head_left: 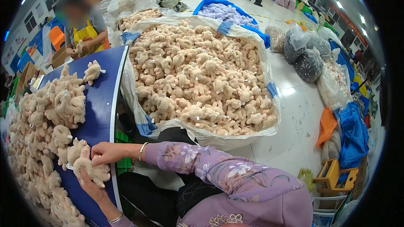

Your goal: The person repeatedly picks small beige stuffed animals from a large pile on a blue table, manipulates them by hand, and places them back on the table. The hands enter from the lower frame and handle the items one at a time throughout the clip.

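Note:
Over the blue table (102, 96) I hold a small cream plush toy (96, 172) with a white tag at its side. My left hand (93, 188) grips it from below, its fingers partly hidden by the plush. From the right, my right hand (106, 153) reaches in with bent fingers closed at the toy's upper part. Whether those fingers also pinch something small cannot be made out. A heap of like plush toys (40, 143) covers the table's left side, right up to my hands. One plush toy (92, 72) lies apart near the far end.
A big white sack (269, 115) full of cream plush toys stands beyond my right arm. Behind it is a blue sack (257, 33) of lilac plush. A co-worker in a yellow apron (85, 35) works at the table's far end. Green crates (123, 151) sit beside the table edge.

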Tool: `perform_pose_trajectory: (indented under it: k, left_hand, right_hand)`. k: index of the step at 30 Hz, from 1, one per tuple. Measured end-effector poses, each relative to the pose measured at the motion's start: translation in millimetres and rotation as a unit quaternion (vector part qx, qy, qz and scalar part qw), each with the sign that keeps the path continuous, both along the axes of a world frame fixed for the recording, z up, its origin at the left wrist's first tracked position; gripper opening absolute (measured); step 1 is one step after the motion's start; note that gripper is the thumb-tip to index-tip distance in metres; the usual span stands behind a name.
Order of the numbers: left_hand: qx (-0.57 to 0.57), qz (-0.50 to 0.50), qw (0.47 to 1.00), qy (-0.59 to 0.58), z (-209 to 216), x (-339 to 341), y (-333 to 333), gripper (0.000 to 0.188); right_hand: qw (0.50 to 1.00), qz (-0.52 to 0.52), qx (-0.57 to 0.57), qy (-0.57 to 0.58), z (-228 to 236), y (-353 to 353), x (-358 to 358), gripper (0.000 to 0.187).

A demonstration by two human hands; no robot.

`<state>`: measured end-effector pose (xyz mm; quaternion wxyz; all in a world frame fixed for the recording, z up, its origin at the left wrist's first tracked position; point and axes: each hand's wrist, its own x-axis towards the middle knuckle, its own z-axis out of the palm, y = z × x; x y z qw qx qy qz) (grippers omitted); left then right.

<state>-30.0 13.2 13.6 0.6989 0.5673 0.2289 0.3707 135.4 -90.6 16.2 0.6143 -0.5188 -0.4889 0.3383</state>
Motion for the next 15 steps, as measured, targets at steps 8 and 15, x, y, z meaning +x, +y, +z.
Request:
perform_pose_trajectory:
  k: [8,15]
  left_hand:
    - [-0.081,-0.148,0.981,-0.098,-24.8,-6.4,16.6,0.059]
    - [-0.046,-0.075,0.996,0.026,-19.7,-6.0,8.2,0.05]
  right_hand:
    - [0.99,-0.007,0.082,0.117,5.4,-4.9,-3.1,0.023]
    - [0.995,-0.075,0.058,0.021,7.6,-5.3,-2.7,0.023]
